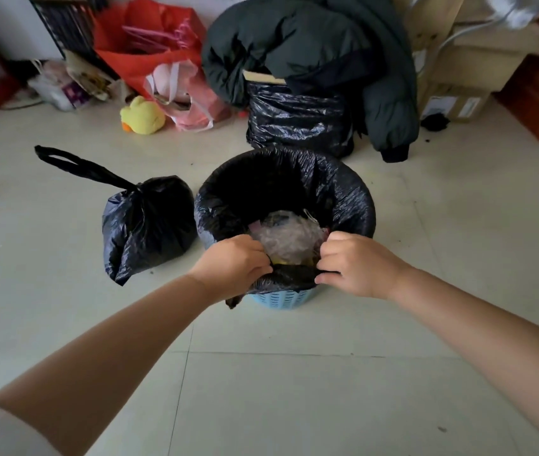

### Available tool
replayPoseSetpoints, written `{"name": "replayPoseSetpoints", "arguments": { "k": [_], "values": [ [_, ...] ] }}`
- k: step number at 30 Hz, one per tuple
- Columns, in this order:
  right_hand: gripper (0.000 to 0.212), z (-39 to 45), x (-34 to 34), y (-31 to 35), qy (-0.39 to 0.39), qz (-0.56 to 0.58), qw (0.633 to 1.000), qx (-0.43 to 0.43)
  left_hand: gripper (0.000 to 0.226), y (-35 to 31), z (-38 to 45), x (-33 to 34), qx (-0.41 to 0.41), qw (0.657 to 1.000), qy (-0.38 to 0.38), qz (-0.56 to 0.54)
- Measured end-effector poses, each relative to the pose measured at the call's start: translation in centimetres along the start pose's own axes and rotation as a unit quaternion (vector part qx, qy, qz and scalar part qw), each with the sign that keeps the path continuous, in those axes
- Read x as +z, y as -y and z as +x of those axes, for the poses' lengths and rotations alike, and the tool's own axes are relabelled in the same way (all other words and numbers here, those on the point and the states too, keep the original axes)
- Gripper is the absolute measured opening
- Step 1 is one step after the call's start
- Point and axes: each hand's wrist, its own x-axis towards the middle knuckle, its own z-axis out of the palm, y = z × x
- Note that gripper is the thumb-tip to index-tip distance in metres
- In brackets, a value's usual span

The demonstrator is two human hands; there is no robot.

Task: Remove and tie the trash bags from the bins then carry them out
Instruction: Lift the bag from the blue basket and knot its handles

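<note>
A light blue bin (282,298) stands on the floor in front of me, lined with a black trash bag (343,195) whose rim folds over the bin's edge. Clear plastic waste (289,236) lies inside. My left hand (233,261) and my right hand (358,263) both pinch the bag's near rim, a hand's width apart. Left of the bin sits a tied black trash bag (148,222) with its knotted handle pointing up and to the left.
Behind the bin stands another black-bagged container (297,118) with a dark jacket (310,44) draped over it. Red and pink bags (149,44), a yellow plush duck (143,116) and cardboard boxes (452,77) line the far side. Pale floor tiles surround the bin.
</note>
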Motion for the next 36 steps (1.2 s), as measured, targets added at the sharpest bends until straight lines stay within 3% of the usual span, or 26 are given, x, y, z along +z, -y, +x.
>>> {"name": "replayPoseSetpoints", "arguments": {
  "k": [2, 5, 9, 13, 15, 16, 20, 22, 24, 26, 29, 32, 34, 36],
  "values": [
    [0.034, 0.4, -0.5, -0.1, 0.026, 0.022, 0.999, 0.02, 0.038, -0.6, 0.8, -0.6, -0.097, 0.994, 0.032, -0.047],
    [0.023, 1.7, -1.8, -0.2, 0.058, 0.087, 0.989, 0.103, 0.034, -1.3, 1.7, -0.9, -0.263, 0.958, 0.081, -0.086],
    [0.023, 3.6, -2.3, -1.8, -0.005, 0.191, 0.943, 0.272, 0.031, -1.3, 3.4, -1.2, -0.366, 0.928, 0.011, -0.072],
    [0.032, 4.4, -0.2, -2.1, 0.004, 0.214, 0.915, 0.341, 0.05, -1.4, 2.8, 0.1, -0.25, 0.963, -0.093, 0.044],
    [0.027, 4.3, 0.3, -2.2, -0.005, 0.24, 0.905, 0.35, 0.054, -2.2, 2.1, 0.6, -0.193, 0.975, -0.097, 0.047],
    [0.026, 4.2, 0.2, -2.2, -0.006, 0.245, 0.904, 0.351, 0.053, -2.4, 1.9, 0.9, -0.191, 0.979, -0.061, 0.034],
    [0.017, 3.8, -1.0, -2.3, 0.034, 0.209, 0.932, 0.296, 0.03, -2.3, 2.3, 0.1, -0.307, 0.947, 0.095, -0.012],
    [0.019, 3.2, -1.6, -2.0, 0.056, 0.199, 0.942, 0.265, 0.027, -2.2, 2.9, -0.4, -0.315, 0.939, 0.136, -0.003],
    [0.032, 2.4, -2.2, -1.7, 0.053, 0.141, 0.96, 0.236, 0.027, -2.4, 3.1, -0.6, -0.327, 0.939, 0.107, -0.016],
    [0.043, 1.5, -2.0, -1.8, 0.06, 0.062, 0.968, 0.238, 0.025, -2.4, 3.1, -0.9, -0.348, 0.935, 0.024, -0.057],
    [0.04, 1.2, -1.4, -1.4, 0.063, -0.047, 0.964, 0.253, 0.021, -3.1, 3.5, -1.9, -0.363, 0.922, -0.058, -0.123],
    [0.022, 1.4, -1.3, -1.6, -0.034, -0.114, 0.966, 0.229, 0.015, -3.4, 4.1, -2.2, -0.406, 0.888, -0.079, -0.201],
    [0.013, 1.1, -2.6, -2.2, -0.012, -0.125, 0.955, 0.268, 0.013, -2.9, 4.2, -2.2, -0.428, 0.87, -0.075, -0.234],
    [0.024, 0.0, -2.9, -4.0, 0.005, -0.1, 0.938, 0.332, 0.018, -2.0, 3.8, -2.4, -0.418, 0.874, -0.049, -0.242]
  ]
}}
